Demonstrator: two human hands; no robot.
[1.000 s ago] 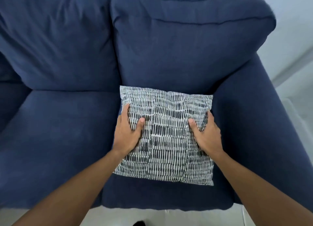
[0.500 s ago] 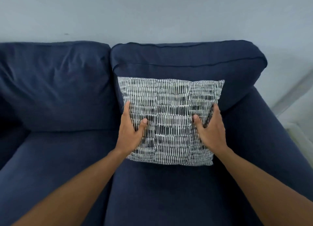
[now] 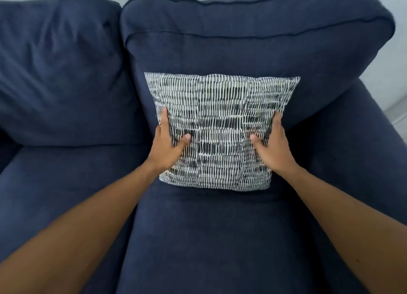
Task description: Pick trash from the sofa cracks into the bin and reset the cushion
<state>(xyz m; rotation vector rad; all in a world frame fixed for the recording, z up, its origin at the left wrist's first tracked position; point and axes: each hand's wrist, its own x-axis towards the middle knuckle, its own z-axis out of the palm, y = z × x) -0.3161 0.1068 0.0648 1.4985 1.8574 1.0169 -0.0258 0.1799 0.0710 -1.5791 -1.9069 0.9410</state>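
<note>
Head view: a patterned cushion [image 3: 217,130] is seen at the centre of the frame, propped upright against the right back pillow [image 3: 253,40] of a navy sofa [image 3: 66,183], its lower edge resting on the seat [image 3: 209,238]. It is held by both sides. The left hand [image 3: 168,146] is closed on the left edge, thumb laid on the front. The right hand [image 3: 274,147] is closed on the right edge likewise. Both forearms are stretched in from the lower corners. A pale wall [image 3: 399,51] is visible at the right.
</note>
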